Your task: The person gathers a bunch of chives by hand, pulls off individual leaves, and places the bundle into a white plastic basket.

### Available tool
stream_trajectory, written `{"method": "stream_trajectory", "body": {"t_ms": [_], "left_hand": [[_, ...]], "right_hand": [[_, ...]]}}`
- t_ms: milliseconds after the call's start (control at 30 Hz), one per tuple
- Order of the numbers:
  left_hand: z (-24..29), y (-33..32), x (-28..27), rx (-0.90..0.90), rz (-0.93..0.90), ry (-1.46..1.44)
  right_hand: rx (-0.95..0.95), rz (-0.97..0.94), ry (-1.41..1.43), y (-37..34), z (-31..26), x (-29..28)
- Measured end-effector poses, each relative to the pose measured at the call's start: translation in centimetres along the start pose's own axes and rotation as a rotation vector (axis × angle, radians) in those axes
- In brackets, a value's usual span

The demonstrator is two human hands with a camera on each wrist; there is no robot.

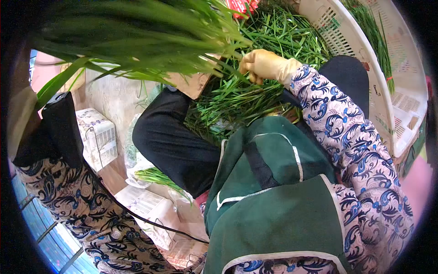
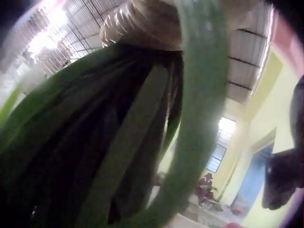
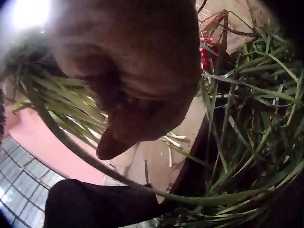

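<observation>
In the head view, a long, blurred bunch of flat green leaves [image 1: 150,36] is held aloft, hiding the far edge of a tan wooden board [image 1: 189,84]; by the board's right edge, a loose green heap [image 1: 292,41] is seen. The right hand [image 1: 267,64], gloved in pale yellow, is placed beside the stem ends with fingers bent; whether anything is pinched cannot be told.

In the left wrist view, the leaves are gripped by the creased-gloved left hand [image 2: 147,23].

In the right wrist view, pale stems [image 3: 76,104] are seen behind the bent fingers. Stray blades are probably best drawn out singly, with the bunch gripped firmly but uncrushed. In the head view, stem ends are pointed right, leaf tips left; the long axis is laid roughly crosswise.
</observation>
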State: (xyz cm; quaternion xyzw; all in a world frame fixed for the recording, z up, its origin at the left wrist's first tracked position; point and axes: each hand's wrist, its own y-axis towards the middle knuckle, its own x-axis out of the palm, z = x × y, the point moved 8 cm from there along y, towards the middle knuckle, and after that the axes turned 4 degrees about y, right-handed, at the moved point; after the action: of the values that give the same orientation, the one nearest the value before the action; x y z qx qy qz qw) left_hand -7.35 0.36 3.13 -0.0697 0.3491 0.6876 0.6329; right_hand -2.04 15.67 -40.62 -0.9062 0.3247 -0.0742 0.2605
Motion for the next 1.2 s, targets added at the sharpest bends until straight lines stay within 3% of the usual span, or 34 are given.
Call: {"method": "stream_trajectory", "body": {"t_ms": [67,100,167,200,233,267,367,400,433,533,600,700,767,867,967,1000,1033,1100,1167,1200], "left_hand": [[0.2,-1.6,-0.5,-0.012,0.098,0.176],[0.1,-2.1,-0.8,0.023,0.139,0.319],[0.5,-1.8,-0.9,0.249,0.12,0.762],[0.6,-1.7,-1.0,0.346,0.113,0.936],[0.4,-1.4,-1.4,0.395,0.075,1.025],[0.4,-1.2,-1.7,0.449,0.04,1.116],[0.3,-1.4,-1.5,0.101,0.134,0.804],[-0.3,-1.2,-2.1,-0.092,0.182,0.506],[-0.6,-1.2,-2.0,-0.139,0.212,0.347],[-0.7,-1.0,-2.0,-0.042,0.189,0.213],[-0.8,-1.0,-2.5,0.025,0.183,0.196],[-1.4,-0.4,-3.4,0.101,0.165,0.17],[-2.0,0.3,-4.4,0.132,0.161,0.15],[-2.6,0.3,-6.5,0.161,0.163,0.112],[-3.0,0.0,-8.6,0.17,0.163,0.055],[-3.2,0.0,-9.2,0.17,0.159,0.039],[-3.2,-0.1,-9.9,0.171,0.156,0.021],[-3.5,-0.2,-11.1,0.168,0.147,-0.015],[-3.5,-0.3,-12.1,0.168,0.13,-0.056],[-3.4,-0.3,-12.5,0.169,0.115,-0.081]], "right_hand": [[0.125,0.078,-0.196,-0.2,1.4,-1.8],[0.071,0.167,-0.201,0.5,1.8,-2.8],[-0.137,0.4,-0.064,1.9,2.0,-5.6],[-0.237,0.411,0.128,1.6,0.5,-6.0],[-0.209,0.413,0.3,0.4,-0.8,-6.1],[-0.27,0.383,0.324,0.2,-2.0,-6.0],[-0.351,0.294,0.241,-0.5,-3.9,-4.6],[-0.347,0.212,0.35,-0.1,-4.0,-3.6],[-0.347,0.132,0.545,0.5,-3.4,-2.4],[-0.335,-0.074,0.847,-0.3,-3.6,0.1],[-0.275,-0.121,0.812,-0.3,-1.9,0.6],[-0.561,-0.457,1.24,0.2,-0.7,3.2],[-0.409,-0.435,0.892,0.7,-0.1,4.9],[-0.24,-0.433,0.524,-3.9,-5.6,5.7],[-0.236,-0.108,-0.029,-2.3,-3.9,3.7],[-0.487,0.138,-0.413,-0.7,-2.2,2.5],[-0.273,0.118,-0.589,0.0,-0.3,1.6],[0.048,0.182,-0.666,0.7,3.0,-0.8],[0.17,0.159,-0.874,0.5,4.4,-2.6],[0.142,0.209,-0.882,0.2,4.0,-3.5]]}}
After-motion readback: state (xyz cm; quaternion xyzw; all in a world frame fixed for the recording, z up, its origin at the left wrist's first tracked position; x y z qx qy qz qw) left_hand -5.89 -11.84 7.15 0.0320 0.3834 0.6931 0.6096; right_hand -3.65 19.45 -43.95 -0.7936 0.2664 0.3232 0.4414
